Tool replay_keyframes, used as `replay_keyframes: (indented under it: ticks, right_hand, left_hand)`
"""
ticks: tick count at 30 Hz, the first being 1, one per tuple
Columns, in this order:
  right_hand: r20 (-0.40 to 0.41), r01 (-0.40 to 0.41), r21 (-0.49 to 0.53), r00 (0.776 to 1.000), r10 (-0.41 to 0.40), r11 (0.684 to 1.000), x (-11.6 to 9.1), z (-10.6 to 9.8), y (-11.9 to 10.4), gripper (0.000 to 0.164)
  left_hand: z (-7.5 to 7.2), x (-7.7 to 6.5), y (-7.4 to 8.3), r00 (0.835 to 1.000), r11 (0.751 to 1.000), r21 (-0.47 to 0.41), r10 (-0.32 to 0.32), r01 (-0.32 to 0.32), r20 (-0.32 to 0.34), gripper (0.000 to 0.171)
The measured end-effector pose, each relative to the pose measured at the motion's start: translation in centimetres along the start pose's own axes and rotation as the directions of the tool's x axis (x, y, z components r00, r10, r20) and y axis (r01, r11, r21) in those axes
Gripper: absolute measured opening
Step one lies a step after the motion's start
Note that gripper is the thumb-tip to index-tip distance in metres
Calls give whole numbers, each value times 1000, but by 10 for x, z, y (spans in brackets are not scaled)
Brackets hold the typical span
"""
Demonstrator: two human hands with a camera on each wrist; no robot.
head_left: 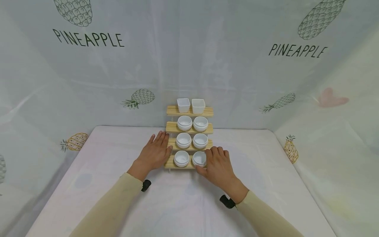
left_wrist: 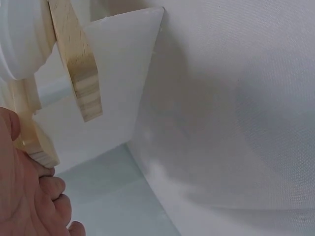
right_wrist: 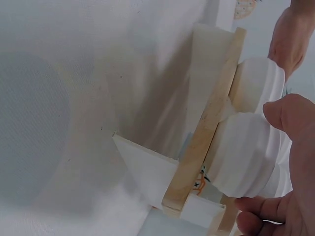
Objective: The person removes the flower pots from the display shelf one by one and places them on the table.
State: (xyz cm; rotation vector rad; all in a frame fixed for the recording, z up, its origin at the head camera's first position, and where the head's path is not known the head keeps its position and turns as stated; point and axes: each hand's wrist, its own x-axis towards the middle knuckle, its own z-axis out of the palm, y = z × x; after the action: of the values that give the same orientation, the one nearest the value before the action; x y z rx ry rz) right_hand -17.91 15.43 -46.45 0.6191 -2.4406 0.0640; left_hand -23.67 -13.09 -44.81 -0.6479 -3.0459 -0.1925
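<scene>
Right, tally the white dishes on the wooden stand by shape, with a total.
Round bowls: 6, two on each of the three lower shelves
Square cups: 2, both on the top shelf
Total: 8

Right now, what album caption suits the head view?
Left hand touches a four-tier wooden stand; right hand grips a white bowl.
</scene>
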Motion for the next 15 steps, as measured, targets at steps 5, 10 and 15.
replay_keyframes:
  ticks: [5, 10, 15]
  right_hand:
    - [-49, 16, -18, 999, -16, 1000, 2, 0, -1, 57]
    - [-50, 1, -5, 999, -1, 1000, 3, 2, -2, 57]
    - [-25, -26, 24, 999, 26, 999, 1, 1, -2, 56]
  left_hand:
    - [0, 1, 0, 1000, 1000, -11, -2, 2, 6, 69]
    - [1, 1, -1, 1000, 1000, -17, -8, 8, 12, 70]
    - [4, 2, -2, 1000, 1000, -25, -11, 11, 11, 70]
